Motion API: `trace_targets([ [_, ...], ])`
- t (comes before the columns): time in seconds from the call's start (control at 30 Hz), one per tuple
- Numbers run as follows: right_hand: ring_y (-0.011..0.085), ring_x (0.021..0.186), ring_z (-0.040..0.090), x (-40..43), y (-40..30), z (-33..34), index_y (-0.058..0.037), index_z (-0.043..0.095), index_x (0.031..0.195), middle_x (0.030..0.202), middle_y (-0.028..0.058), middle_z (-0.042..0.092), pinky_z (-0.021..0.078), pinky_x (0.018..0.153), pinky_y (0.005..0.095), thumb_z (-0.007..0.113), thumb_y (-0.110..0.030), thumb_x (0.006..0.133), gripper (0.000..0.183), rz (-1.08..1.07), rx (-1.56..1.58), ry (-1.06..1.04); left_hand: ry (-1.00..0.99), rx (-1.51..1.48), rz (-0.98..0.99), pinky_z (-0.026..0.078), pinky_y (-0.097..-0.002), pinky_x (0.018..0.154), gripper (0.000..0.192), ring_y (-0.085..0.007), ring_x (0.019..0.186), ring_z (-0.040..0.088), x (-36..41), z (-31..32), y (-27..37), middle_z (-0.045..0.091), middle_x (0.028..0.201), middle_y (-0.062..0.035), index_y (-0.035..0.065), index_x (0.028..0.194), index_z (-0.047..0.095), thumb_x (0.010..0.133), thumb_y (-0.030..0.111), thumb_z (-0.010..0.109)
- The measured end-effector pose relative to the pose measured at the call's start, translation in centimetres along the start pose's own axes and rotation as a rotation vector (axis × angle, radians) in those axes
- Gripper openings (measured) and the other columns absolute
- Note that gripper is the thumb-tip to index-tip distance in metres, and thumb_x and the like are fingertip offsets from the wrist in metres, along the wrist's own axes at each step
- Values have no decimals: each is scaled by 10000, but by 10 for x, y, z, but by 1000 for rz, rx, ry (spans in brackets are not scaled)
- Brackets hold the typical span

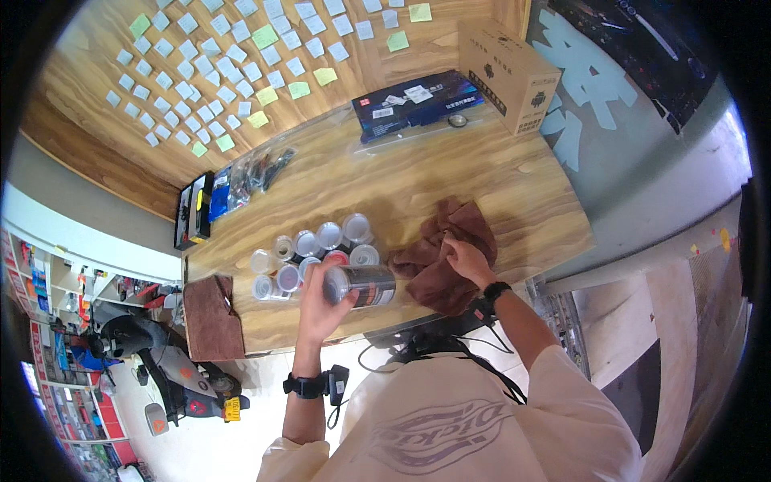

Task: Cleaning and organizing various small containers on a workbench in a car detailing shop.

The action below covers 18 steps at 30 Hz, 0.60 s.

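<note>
My left hand [322, 307] grips a clear lidded canister [370, 285] with a dark label, tilted on its side at the table's near edge. My right hand [467, 259] is closed on a crumpled brown cloth [449, 289] to the right of the canister. Beyond and left of my left hand, several round lidded containers [307, 243] stand close together in two rows, some partly hidden by the hand and the canister.
A folded brown cloth [214, 319] overhangs the table's left end. Farther back are a black tray [194, 211], bagged parts [253, 175], a dark blue box [415, 105], a small round metal item [458, 121] and a cardboard box [509, 75]. A scooter [174, 361] stands at lower left.
</note>
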State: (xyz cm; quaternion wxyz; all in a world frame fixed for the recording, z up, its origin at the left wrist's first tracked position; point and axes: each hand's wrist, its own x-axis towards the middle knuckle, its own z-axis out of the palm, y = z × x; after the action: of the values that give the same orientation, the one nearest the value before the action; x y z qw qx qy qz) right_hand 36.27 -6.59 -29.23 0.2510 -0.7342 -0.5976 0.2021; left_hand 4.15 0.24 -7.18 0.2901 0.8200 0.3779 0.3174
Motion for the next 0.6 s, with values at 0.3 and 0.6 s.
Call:
trace_targets([
  [0.3,319,804,646,38,36,9,-115,515,1296,973,158,658,555,653,437,481,-163,933,367,-200,-391,-252,-42,0,-122,388,-348,930,536,-264,1054,506,-8,-4,2,538,1084,-130,40,1171,518,668,42,702],
  [0.6,300,636,607,47,20,2,-122,474,1343,768,148,638,532,549,433,506,-106,906,439,129,-481,-341,-59,-34,-114,415,-362,895,550,-293,1019,524,2,13,1,534,1065,-136,68,1163,524,655,47,732],
])
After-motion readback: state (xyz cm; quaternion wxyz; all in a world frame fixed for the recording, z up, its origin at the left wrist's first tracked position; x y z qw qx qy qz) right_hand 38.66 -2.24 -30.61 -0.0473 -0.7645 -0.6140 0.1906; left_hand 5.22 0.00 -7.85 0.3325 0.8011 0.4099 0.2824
